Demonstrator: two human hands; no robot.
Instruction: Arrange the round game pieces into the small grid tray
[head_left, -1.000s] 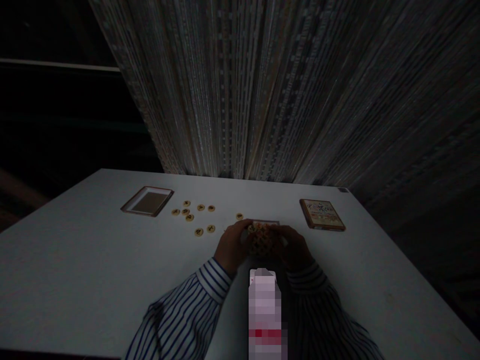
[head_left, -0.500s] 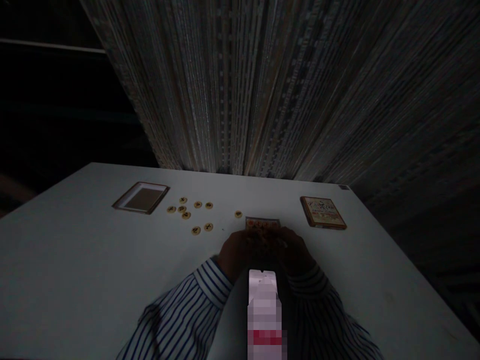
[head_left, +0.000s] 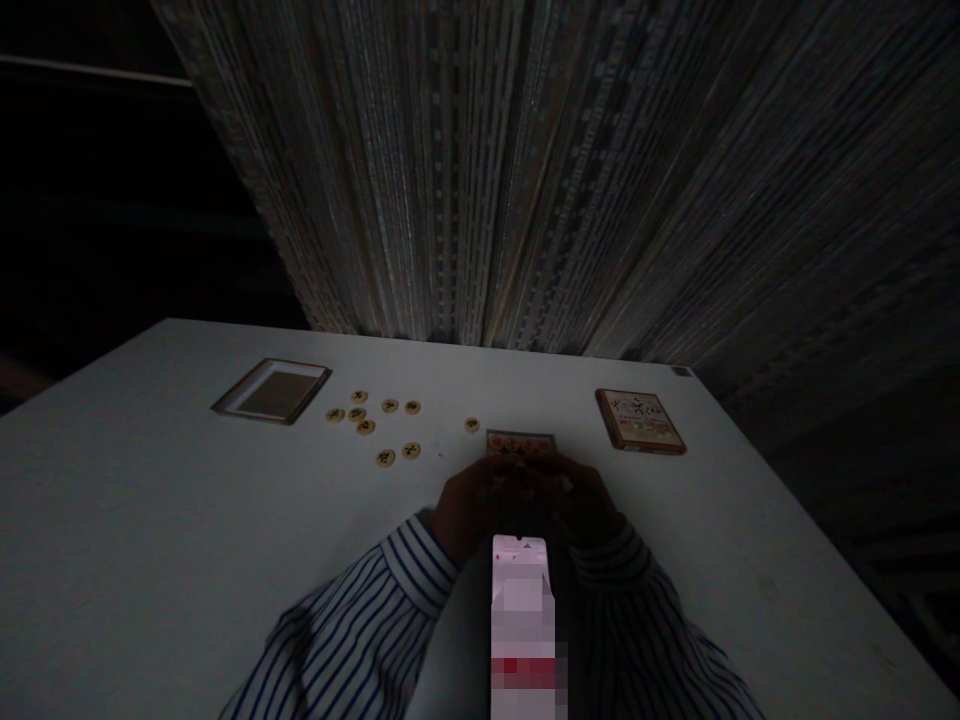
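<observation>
Both hands rest close together on a white table (head_left: 150, 520), in striped sleeves. My left hand (head_left: 466, 505) and my right hand (head_left: 583, 505) have their fingers curled over the near edge of a small patterned board (head_left: 520, 444). The light is dim, so what lies under the fingers stays hidden. Several round tan game pieces (head_left: 375, 425) lie scattered to the left of the board, and one more piece (head_left: 471, 424) sits just beside its far left corner.
An open shallow box tray (head_left: 271, 390) lies at the far left of the table. A box lid with printed art (head_left: 639, 421) lies at the far right. A tall ribbed curtain (head_left: 525, 170) hangs behind the table. A blurred upright object (head_left: 523, 625) stands between my forearms.
One second ago my hands held a patterned object with pieces lifted above the table. It has since come down flat onto the board area, and my hands have lowered over it.
</observation>
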